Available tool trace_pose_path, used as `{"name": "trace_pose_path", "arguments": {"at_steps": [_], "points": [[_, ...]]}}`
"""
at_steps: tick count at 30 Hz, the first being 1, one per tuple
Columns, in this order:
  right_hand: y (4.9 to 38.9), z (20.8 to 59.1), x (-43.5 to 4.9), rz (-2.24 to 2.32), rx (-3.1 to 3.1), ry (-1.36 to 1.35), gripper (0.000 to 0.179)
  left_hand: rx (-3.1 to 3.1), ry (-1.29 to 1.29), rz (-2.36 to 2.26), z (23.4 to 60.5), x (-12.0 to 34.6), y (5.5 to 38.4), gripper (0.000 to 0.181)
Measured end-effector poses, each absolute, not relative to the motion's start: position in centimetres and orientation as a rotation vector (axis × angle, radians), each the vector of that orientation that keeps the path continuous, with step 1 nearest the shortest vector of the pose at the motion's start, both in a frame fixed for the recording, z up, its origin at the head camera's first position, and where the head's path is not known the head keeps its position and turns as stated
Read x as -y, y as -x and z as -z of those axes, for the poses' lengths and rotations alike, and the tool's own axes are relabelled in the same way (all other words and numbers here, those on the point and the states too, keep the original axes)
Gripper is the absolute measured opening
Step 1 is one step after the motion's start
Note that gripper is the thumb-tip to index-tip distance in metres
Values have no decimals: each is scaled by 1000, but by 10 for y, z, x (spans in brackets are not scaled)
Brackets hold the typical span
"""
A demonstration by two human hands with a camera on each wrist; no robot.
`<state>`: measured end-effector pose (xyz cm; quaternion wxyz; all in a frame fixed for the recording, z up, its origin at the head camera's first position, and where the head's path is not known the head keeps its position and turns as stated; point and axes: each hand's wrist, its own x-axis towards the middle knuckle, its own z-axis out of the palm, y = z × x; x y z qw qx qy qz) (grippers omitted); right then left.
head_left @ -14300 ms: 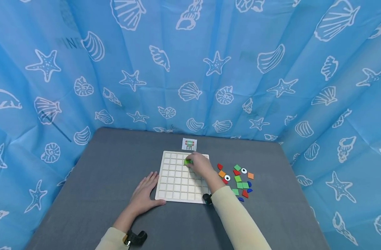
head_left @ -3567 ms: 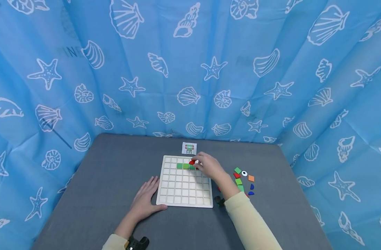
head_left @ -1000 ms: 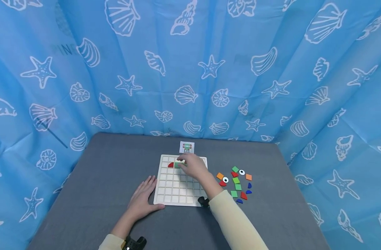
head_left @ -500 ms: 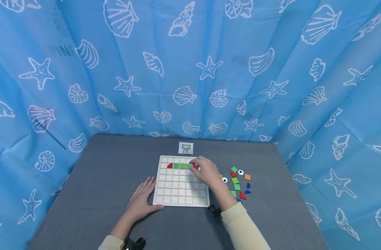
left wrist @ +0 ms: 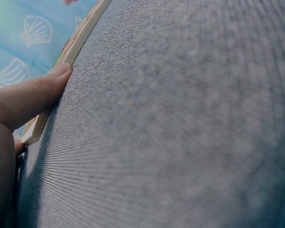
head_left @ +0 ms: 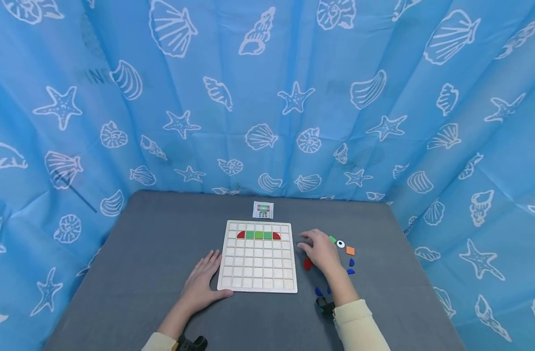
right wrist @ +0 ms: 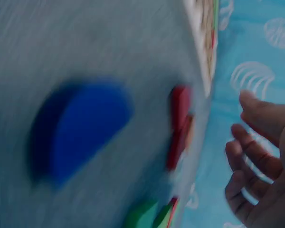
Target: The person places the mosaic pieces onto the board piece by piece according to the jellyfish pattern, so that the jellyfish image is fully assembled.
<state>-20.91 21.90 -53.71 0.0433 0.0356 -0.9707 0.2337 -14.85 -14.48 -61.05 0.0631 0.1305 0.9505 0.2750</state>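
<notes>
A pale wooden grid board (head_left: 258,263) lies flat on the table. Across its second row from the back sit several tiles: a red end piece (head_left: 241,235), green squares (head_left: 259,235) and another red end piece (head_left: 276,236). My left hand (head_left: 201,280) rests at the board's near left corner, fingers along the left side; in the left wrist view the thumb (left wrist: 38,95) touches the board's edge. To the right of the board my right hand (head_left: 322,251) hovers over loose pieces, fingers slightly bent and apart, holding nothing. A red piece (head_left: 308,264) lies beneath it.
Blue half-round pieces (head_left: 318,291), an orange square (head_left: 350,250) and a white ring with a dark centre (head_left: 340,243) lie around the right hand, which hides others. Behind the board is a small picture card (head_left: 263,209). A blue shell-print curtain (head_left: 267,97) surrounds the grey table (head_left: 170,219).
Over the last seconds green and red tiles have filled part of the second row. My right hand has just moved right, off the row to the loose pieces. The left hand stays put.
</notes>
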Motion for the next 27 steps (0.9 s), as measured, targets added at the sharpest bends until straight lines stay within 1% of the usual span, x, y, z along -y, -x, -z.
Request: {"name": "trace_pose_path", "arguments": {"at_steps": [5, 11, 27], "points": [[214, 546, -241, -631, 3076, 14, 33, -2878, -393, -812, 611, 147, 148, 118], [213, 551, -253, -596, 3154, 53, 25, -2891, -412, -824, 611, 147, 148, 117], [213, 548, -242, -450, 3148, -110, 23, -2894, -411, -855, 613, 145, 148, 119]]}}
